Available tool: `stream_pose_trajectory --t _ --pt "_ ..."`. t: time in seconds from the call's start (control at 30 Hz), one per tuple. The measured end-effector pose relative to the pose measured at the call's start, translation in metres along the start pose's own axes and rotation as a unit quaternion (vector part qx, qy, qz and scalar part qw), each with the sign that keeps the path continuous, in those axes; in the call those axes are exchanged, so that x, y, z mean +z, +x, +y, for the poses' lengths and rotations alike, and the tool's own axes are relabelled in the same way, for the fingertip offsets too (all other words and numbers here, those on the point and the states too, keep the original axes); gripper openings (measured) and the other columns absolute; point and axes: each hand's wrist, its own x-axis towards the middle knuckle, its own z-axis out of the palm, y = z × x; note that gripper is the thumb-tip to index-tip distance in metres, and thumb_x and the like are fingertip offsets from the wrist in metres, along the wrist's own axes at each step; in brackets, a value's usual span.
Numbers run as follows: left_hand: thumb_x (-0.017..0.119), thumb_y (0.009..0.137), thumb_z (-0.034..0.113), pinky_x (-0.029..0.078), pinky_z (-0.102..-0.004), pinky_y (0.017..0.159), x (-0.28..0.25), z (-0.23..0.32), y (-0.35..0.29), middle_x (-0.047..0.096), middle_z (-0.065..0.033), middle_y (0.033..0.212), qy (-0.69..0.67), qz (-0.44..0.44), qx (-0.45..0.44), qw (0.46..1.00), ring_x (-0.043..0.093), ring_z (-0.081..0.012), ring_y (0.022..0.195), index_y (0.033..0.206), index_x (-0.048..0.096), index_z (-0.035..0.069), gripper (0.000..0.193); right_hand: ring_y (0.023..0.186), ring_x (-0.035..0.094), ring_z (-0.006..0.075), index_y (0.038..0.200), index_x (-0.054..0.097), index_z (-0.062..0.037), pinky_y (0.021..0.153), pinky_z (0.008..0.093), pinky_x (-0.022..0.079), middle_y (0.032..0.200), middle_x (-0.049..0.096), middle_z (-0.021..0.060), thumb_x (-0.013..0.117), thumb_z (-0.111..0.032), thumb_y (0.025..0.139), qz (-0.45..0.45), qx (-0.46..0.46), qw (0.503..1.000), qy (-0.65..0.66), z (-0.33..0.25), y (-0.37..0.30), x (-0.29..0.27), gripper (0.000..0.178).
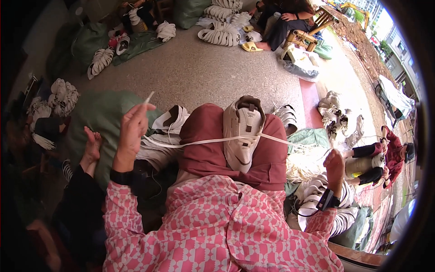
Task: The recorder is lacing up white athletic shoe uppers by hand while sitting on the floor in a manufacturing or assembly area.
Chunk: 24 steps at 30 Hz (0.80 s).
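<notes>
- Off-white lace (199,142), head view: flat strand crosses low over the throat of a beige shoe (232,147) and runs out to both sides.
- Shoe position: on the wearer's lap, resting between the thighs of the reddish-brown trousers (199,120); toe toward the body, collar facing away.
- Left hand (132,127): raised well out to the left, fingers pinching pale lace, with a short end sticking up past the fingertips. Strand dips between shoe and hand, so this side looks slack.
- Right hand (334,170): held out to the right, fingers curled closed, apparently round the other end. Contact not resolved; strand gets lost against the pale lace pile (308,164) on that side.
- Step in hand (judgement): early lacing, first pass through the lowest holes, the two ends being drawn out and evened. No strand made out across the upper throat; individual eyelets too small to count.
- Next move (judgement): calls for matching the two lengths, then bringing one tip back to the next free hole while the shoe sits steady.
- Watch: nothing but the lap supports the shoe; an uneven pull could twist it.
</notes>
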Motion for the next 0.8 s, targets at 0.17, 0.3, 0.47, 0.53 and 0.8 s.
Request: stream_pose_trajectory --t 0.17,0.3,0.47,0.53,0.8 --pt "0.057 0.095 0.021 0.048 -0.0292 0.062 0.100 -0.054 0.027 0.065 -0.0004 0.069 0.220 -0.167 0.138 0.951 0.060 -0.0108 0.065 0.089 0.069 -0.002 0.026 0.047 0.057 0.0128 0.096 0.063 0.0043 0.040 0.0231 0.042 0.071 0.064 0.0090 0.064 -0.023 0.089 0.089 -0.075 0.698 -0.706 0.046 -0.018 -0.107 0.028" --pt "0.062 0.093 0.019 0.048 -0.0249 0.067 0.138 -0.066 0.018 0.068 -0.0051 0.078 0.283 -0.199 0.045 0.937 0.061 -0.0091 0.074 0.091 0.070 -0.002 0.022 0.048 0.054 0.0076 0.099 0.064 0.0023 0.040 0.0205 0.040 0.070 0.063 0.0052 0.060 -0.019 0.095 -0.030 0.099 0.908 -0.406 0.026 -0.014 0.087 0.022" --pt "0.065 0.087 0.014 0.048 -0.0319 0.063 0.153 -0.092 0.022 0.065 -0.0108 0.078 0.318 -0.182 0.164 0.916 0.064 -0.0199 0.071 0.088 0.070 0.001 0.014 0.053 0.054 0.0052 0.113 0.062 0.0008 0.043 0.0190 0.040 0.071 0.061 0.0007 0.061 -0.022 0.095 -0.217 0.089 0.912 -0.337 0.034 -0.007 0.195 0.028" --pt "0.064 0.086 0.013 0.048 -0.0334 0.062 0.156 -0.097 0.024 0.062 -0.0121 0.077 0.341 -0.179 0.183 0.904 0.062 -0.0240 0.070 0.085 0.069 0.001 0.013 0.054 0.055 0.0057 0.120 0.058 0.0007 0.044 0.0196 0.040 0.073 0.061 0.0006 0.061 -0.022 0.095 -0.264 0.108 0.897 -0.337 0.035 -0.006 0.227 0.034" --pt "0.061 0.085 0.009 0.045 -0.0382 0.059 0.158 -0.104 0.023 0.055 -0.0149 0.073 0.340 -0.152 0.236 0.898 0.058 -0.0323 0.067 0.075 0.060 -0.001 0.014 0.060 0.055 0.0070 0.123 0.055 0.0023 0.052 0.0230 0.044 0.076 0.062 0.0018 0.060 -0.017 0.094 -0.327 0.147 0.868 -0.343 0.077 0.008 0.263 0.035"
